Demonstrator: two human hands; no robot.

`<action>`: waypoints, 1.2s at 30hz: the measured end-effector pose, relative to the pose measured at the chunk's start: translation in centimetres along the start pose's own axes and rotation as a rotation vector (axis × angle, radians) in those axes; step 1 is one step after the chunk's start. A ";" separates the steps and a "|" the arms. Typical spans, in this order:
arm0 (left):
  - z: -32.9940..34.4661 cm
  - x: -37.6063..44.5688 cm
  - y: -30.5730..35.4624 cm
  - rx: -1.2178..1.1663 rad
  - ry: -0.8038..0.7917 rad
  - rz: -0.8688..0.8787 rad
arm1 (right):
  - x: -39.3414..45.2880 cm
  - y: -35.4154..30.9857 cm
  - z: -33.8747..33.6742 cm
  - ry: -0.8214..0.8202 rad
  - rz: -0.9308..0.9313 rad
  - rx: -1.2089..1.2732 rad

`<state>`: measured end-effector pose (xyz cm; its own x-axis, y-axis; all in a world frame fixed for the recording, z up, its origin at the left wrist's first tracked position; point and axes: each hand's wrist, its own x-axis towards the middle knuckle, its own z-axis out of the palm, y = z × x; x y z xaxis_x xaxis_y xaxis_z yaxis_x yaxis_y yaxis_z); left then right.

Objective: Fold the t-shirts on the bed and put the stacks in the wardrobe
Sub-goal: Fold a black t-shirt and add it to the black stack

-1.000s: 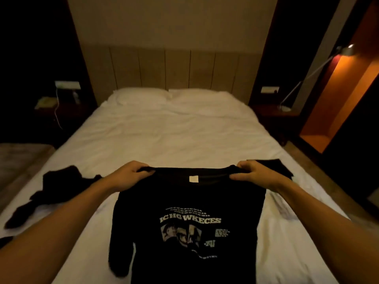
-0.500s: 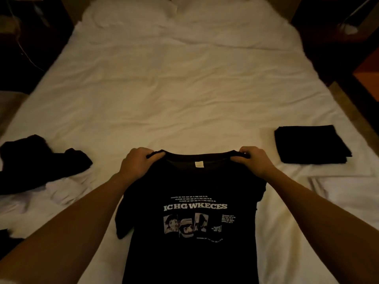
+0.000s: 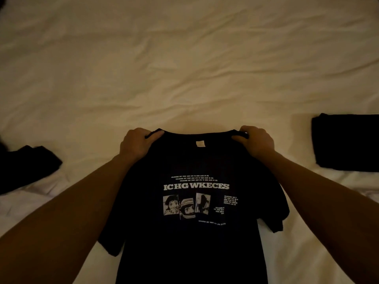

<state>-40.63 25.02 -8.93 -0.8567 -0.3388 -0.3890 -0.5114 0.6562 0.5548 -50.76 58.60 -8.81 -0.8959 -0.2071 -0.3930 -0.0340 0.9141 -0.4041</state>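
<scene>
A black t-shirt (image 3: 194,242) with a white printed graphic hangs spread between my hands over the white bed (image 3: 184,68), print side facing me. My left hand (image 3: 137,143) grips its left shoulder beside the collar. My right hand (image 3: 256,141) grips the right shoulder. Both sleeves droop at the sides, and the hem runs out of view at the bottom. A folded black t-shirt (image 3: 346,142) lies flat on the bed to the right. A crumpled black t-shirt (image 3: 24,167) lies at the left edge.
Wrinkled white bedding fills the view beyond my hands. A flatter, paler fold of sheet (image 3: 30,206) lies under the crumpled t-shirt at the lower left.
The view has tilted down and moved closer to the bed; headboard, pillows and floor have left the view. My hands keep the same grip on the t-shirt's shoulders.
</scene>
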 end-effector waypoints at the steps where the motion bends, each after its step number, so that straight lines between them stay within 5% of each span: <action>1: 0.3 0.7 0.0 -0.035 -0.028 -0.012 | 0.6 0.0 0.4 0.008 0.007 -0.009; 6: 1.2 1.1 -1.5 -0.120 -0.307 -0.065 | 1.7 0.1 2.2 -0.089 0.035 -0.167; 13: -1.3 -2.2 -8.4 -0.256 -0.323 -0.287 | -3.0 -5.4 5.2 0.128 -0.155 -0.433; 21: -2.4 -6.2 -13.3 -0.524 -0.364 -0.391 | -13.5 -17.2 15.1 -0.500 -0.239 0.142; 24: -2.5 -6.5 -15.5 -0.264 -0.366 -0.221 | -17.9 -19.9 20.3 -0.689 0.062 0.276; 26: -2.6 -6.7 -16.4 -0.141 -0.296 -0.127 | -20.3 -21.3 23.5 -0.676 0.378 0.454; 30: -4.6 -7.3 -16.4 -0.565 -0.056 -0.131 | -22.4 -24.4 26.9 -0.486 0.869 0.972; 32: -5.5 -7.6 -17.0 -0.617 -0.163 -0.161 | -22.4 -26.2 27.1 -0.398 0.964 1.240; 36: -6.6 -8.4 -19.5 -0.262 -0.718 -0.199 | -21.8 -27.8 27.7 -0.329 0.958 1.376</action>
<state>-23.91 10.60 -11.58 -0.5403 0.1440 -0.8290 -0.7260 0.4183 0.5458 -17.95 28.07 -11.92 -0.2384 -0.0235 -0.9709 0.9578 -0.1712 -0.2310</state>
